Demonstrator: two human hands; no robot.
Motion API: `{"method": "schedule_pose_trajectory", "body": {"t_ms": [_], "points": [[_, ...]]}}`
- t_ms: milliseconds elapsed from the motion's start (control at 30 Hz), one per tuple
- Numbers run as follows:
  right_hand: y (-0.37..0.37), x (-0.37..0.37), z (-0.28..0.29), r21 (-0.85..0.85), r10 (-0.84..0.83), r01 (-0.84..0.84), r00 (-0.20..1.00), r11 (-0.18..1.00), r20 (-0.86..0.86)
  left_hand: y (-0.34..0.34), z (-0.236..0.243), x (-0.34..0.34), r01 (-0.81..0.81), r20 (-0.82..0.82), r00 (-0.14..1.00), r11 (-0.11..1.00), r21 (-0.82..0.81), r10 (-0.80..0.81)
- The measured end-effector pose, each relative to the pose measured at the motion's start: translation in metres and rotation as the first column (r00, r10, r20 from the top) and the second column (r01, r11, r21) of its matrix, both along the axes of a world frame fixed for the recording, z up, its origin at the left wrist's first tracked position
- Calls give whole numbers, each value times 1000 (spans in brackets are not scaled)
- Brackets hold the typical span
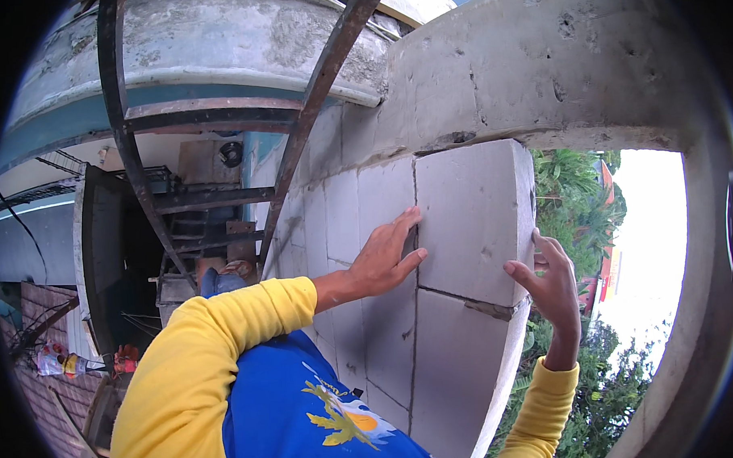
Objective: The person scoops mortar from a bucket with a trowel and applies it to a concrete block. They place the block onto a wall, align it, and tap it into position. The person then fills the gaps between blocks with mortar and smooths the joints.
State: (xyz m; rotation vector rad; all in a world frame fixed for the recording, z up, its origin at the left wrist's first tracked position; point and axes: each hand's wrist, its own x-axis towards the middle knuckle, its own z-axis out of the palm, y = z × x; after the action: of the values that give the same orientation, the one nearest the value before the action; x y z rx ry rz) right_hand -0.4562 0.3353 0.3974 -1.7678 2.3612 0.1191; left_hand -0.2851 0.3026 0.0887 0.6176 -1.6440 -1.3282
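Note:
A large pale lightweight concrete block (472,205) sits at the top end of a block wall, just beneath a grey concrete beam. My left hand (381,257) lies against the wall face, fingers stretched and thumb apart, its fingertips at the vertical joint on the block's left side. At the block's right end, my right hand (552,283) grips the corner, with the thumb at the front face and the fingers at the end face. Another pale block (456,363) sits directly below, with a dark gap between the two that widens slightly at the right.
A dark metal ladder (212,200) leans at the left. The concrete beam (530,70) runs overhead. Right of the wall is an opening with green trees (580,205) outside. Far below left lie a tiled roof (63,320) and a person's legs (223,278), partly hidden.

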Motion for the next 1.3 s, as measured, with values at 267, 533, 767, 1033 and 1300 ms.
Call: {"method": "schedule_pose_trajectory", "body": {"t_ms": [267,533,767,1033,1300], "points": [[0,-1,-1,1,-32,32,999,999,-7,-2,-2,6,36,-5,999,999,2,-36],[1,5,8,30,-122,120,990,992,71,-6,-2,9,64,-7,998,998,-5,-64],[17,0,10,-59,-43,47,997,997,68,-11,-1,7,95,-26,995,995,-24,-95],[39,9,33,-135,-47,51,998,990,37,-12,-5,2,143,-149,979,989,25,-138],[78,6,41,-386,-85,98,995,917,51,-17,-9,5,199,-165,968,979,46,-189]]}}
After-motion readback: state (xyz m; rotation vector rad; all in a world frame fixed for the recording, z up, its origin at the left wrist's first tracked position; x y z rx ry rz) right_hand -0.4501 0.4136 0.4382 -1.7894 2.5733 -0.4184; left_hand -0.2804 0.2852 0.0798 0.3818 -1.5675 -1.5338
